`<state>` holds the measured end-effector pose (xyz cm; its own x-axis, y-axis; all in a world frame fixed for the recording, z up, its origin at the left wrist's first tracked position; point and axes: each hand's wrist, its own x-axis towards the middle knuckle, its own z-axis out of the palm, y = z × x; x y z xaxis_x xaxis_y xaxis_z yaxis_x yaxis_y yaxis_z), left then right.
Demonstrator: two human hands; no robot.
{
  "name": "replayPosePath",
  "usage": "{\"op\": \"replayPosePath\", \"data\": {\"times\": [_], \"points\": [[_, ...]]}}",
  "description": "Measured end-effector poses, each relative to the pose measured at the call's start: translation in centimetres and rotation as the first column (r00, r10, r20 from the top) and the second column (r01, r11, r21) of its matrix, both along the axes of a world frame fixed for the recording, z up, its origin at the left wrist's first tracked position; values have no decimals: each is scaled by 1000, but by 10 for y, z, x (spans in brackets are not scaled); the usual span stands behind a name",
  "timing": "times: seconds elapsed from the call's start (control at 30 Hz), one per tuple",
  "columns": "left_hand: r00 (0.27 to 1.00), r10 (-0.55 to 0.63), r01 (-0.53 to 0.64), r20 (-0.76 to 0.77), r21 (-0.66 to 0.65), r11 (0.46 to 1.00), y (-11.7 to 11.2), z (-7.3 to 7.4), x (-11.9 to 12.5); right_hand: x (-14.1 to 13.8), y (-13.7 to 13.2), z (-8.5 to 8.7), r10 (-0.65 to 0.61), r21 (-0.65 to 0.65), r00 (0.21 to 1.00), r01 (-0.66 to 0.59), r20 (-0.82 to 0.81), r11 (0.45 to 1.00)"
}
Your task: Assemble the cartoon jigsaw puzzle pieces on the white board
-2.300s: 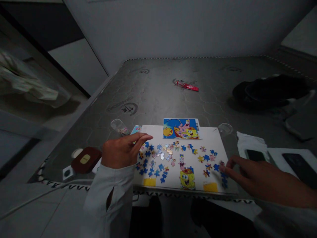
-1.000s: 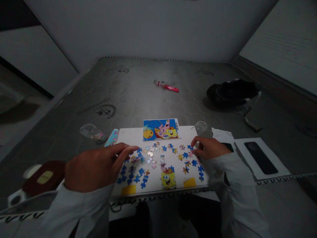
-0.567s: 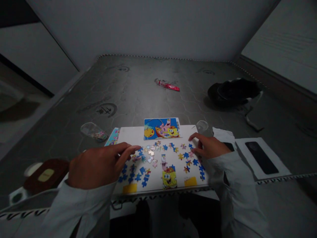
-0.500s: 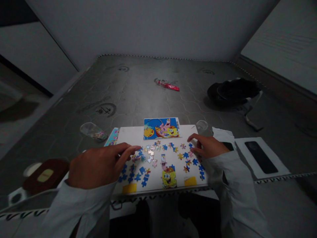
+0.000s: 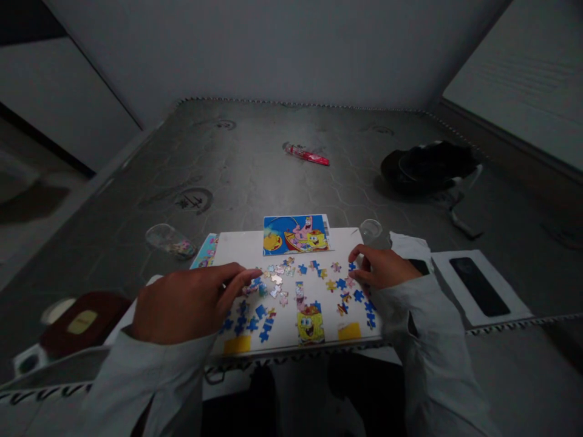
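Observation:
A white board (image 5: 237, 249) carries many loose jigsaw pieces and a joined puzzle section (image 5: 310, 325) showing a yellow cartoon face. My left hand (image 5: 186, 303) reaches over the left-hand pieces, thumb and forefinger pressed together beside the pale pieces (image 5: 276, 279); whatever is between the tips is too small to make out. On the other side, my right hand (image 5: 382, 267) rests at the board's right part. Its thumb and forefinger are apart, with a blue jigsaw piece (image 5: 352, 266) by the fingertips. A picture card (image 5: 295, 235) lies at the board's top.
A clear cup (image 5: 170, 241) with small bits lies left of the board, and a clear round container (image 5: 370, 229) stands right. A brown case (image 5: 86, 321) is far left. A black phone (image 5: 479, 286) lies on white paper at right. Farther back are a red packet (image 5: 307, 155) and black cap (image 5: 426, 169).
My left hand has shifted very slightly to the right. My right hand stays almost in place, its fingertips a touch farther right. The pieces look unchanged.

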<state>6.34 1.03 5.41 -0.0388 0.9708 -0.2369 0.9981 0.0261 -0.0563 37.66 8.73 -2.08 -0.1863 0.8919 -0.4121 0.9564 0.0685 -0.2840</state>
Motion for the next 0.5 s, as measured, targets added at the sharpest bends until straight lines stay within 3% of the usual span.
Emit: {"op": "replayPosePath", "data": {"times": [0.33,0.5], "points": [[1000,-13,12,-9,-36,999,1,4,7,-3,-1,-3,-64,18,998,64,-3,998],[992,-106,113,73,-93,989,2,-2,11,-6,-2,0,-92,25,996,91,19,996]]}}
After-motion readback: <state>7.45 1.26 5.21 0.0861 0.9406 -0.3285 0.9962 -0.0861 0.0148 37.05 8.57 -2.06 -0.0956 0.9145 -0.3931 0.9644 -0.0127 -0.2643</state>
